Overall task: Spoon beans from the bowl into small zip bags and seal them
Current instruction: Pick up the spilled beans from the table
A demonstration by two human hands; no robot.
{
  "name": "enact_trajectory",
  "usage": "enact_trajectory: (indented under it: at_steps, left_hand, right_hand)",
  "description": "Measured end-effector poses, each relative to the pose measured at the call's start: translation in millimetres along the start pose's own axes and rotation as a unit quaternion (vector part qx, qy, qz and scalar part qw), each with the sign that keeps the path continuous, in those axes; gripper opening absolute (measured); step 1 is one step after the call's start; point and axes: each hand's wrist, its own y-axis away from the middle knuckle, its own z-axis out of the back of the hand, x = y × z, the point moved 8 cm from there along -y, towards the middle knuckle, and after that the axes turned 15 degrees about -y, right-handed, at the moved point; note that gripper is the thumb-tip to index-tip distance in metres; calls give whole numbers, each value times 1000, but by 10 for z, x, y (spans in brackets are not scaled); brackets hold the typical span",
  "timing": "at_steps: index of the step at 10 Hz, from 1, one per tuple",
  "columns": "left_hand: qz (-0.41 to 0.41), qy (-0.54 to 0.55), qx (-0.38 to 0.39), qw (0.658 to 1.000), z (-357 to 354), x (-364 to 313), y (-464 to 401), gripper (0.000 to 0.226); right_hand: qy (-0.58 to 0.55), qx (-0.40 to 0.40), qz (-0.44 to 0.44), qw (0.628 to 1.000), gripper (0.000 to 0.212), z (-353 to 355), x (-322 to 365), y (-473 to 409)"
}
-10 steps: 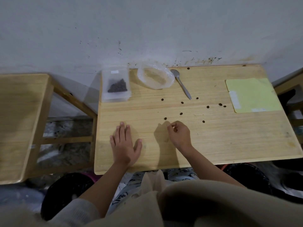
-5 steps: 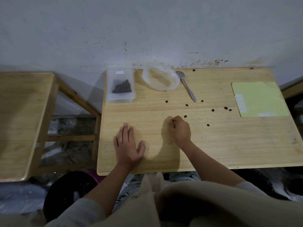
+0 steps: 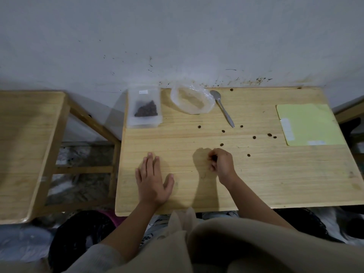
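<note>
A clear plastic bowl [image 3: 190, 100] stands at the back of the wooden table [image 3: 275, 174], with a metal spoon [image 3: 223, 109] lying right of it. Left of the bowl lies a stack of small zip bags [image 3: 144, 109]; the top one holds dark beans. Several loose beans [image 3: 223, 131] are scattered over the table's middle. My right hand [image 3: 221, 164] has its fingers curled, pinching a dark bean just above the tabletop. Flat on the table near the front edge rests my left hand [image 3: 152, 180], fingers straight.
A pale yellow-green sheet [image 3: 307, 123] lies at the table's right side. A second wooden table [image 3: 25, 144] stands to the left, across a gap. The wall runs right behind the bowl and bags. Dark bags lie on the floor below.
My right hand moved onto a loose bean near it and closed its fingers; that bean is gone from the tabletop. My left hand stayed flat. The camera view shifted slightly.
</note>
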Motion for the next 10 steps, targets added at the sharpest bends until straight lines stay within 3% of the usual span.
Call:
enact_trajectory:
  at_steps: [1,2,3,8,10]
  left_hand:
    - [2,-2,3,1000,-12,5,-3,78]
    - [0,-3,4,1000,-14,5,-4,79]
    - [0,-3,3,1000,-7,11,-4,79]
    - [-1,0,-2,1000,5,-6,-9,79]
    - [0,0,-3,1000,13,-4,-10,79]
  right_hand:
    - [97,-39,82,991,49,53,150,-43]
    - [210,-101,209,950,49,133,371,-26]
    - [273,-122,255,920,27,171,498,6]
    - [369,-66,196,906,23,244,404,-313]
    - [488,-27,210,847,22,163,374,-319]
